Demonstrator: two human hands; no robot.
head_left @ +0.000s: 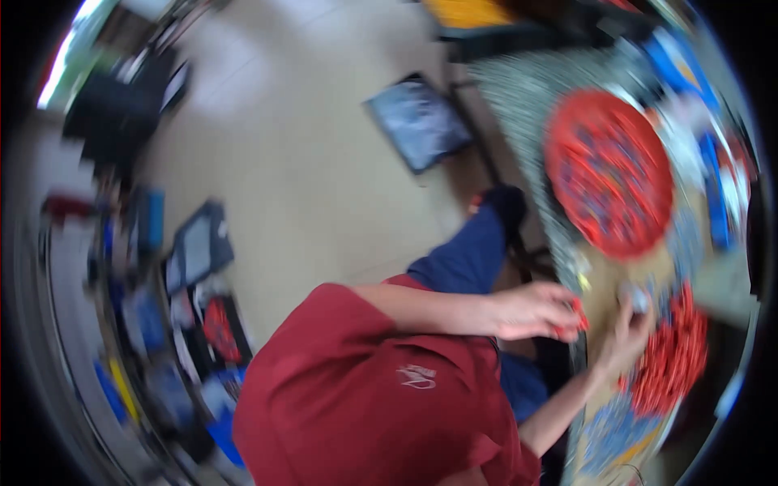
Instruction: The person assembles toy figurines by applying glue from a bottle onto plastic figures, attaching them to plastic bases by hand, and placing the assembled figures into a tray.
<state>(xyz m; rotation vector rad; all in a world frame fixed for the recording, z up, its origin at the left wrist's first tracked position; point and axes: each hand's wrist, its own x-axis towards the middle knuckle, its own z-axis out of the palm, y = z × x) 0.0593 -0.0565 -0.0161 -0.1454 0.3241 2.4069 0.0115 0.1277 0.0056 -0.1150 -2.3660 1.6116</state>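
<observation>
My left hand (528, 313) is closed, with small red pieces (580, 314) at its fingertips, by the near edge of the workbench. Their exact kind is blurred. Over the bench, my right hand (626, 342) has its fingers around a small whitish, rounded object (635, 299) that I cannot identify. Just right of that hand lies a heap of slender red pieces (677, 356). Farther up the bench is a round red tray (559, 206) full of red and dark small parts.
Blue-grey pieces (609, 433) lie at the bench's lower end. Blue packages (681, 69) crowd its far end. A dark bin with a grey-white liner (421, 121) stands on the floor (316, 162). Shelves with boxes and bins (198, 247) line the left.
</observation>
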